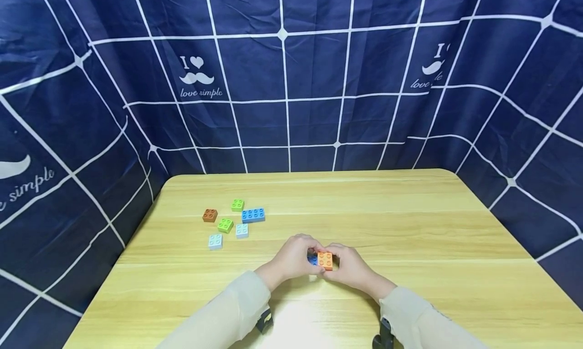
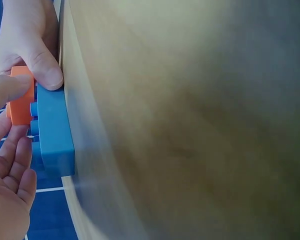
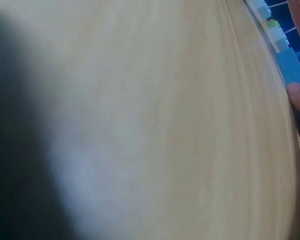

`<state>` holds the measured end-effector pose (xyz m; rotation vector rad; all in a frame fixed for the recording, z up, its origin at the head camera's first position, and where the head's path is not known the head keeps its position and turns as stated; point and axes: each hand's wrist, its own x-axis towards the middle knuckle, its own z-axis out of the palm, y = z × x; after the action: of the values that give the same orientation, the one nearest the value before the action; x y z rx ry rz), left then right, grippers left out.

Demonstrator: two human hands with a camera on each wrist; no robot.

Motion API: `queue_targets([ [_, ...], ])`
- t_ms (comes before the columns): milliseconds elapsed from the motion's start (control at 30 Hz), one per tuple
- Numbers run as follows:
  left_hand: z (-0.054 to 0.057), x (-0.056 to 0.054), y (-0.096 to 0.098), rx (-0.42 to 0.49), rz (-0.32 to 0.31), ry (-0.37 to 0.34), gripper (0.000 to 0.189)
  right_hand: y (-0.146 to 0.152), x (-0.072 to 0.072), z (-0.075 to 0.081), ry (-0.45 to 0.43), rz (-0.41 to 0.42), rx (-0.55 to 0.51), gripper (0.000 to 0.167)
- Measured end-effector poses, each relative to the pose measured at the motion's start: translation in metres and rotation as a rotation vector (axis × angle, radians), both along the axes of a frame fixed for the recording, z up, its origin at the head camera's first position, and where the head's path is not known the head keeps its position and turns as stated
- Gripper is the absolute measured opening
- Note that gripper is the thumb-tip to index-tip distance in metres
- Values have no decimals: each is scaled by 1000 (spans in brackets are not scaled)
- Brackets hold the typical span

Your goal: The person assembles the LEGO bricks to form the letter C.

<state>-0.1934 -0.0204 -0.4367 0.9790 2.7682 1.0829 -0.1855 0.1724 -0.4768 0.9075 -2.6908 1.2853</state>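
Over the front middle of the table, both hands meet at an orange square brick [image 1: 325, 261] and a long blue brick [image 2: 56, 132]. The orange brick sits on the studs at the blue brick's right end. My left hand [image 1: 295, 258] pinches the orange brick, its thumb on the near side and the blue brick's bare studs beside its fingers. From the right, my right hand [image 1: 354, 269] grips the blue brick's end, thumb on its near side. In the right wrist view the right thumb touches the blue brick [image 3: 291, 65]. The fingers behind the bricks are hidden.
Left of the hands lie several loose bricks: a brown one [image 1: 210, 216], light green ones [image 1: 225, 225], pale blue ones [image 1: 215, 242] and a long blue one [image 1: 253, 216]. Dark blue curtains [image 1: 314, 121] hang behind the wooden table [image 1: 410, 222] and along its sides.
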Motion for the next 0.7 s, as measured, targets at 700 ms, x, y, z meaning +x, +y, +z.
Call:
queue_targets([
  [700, -3, -1, 0, 28, 11, -12, 33, -1, 1, 5, -52, -18, -2, 41],
])
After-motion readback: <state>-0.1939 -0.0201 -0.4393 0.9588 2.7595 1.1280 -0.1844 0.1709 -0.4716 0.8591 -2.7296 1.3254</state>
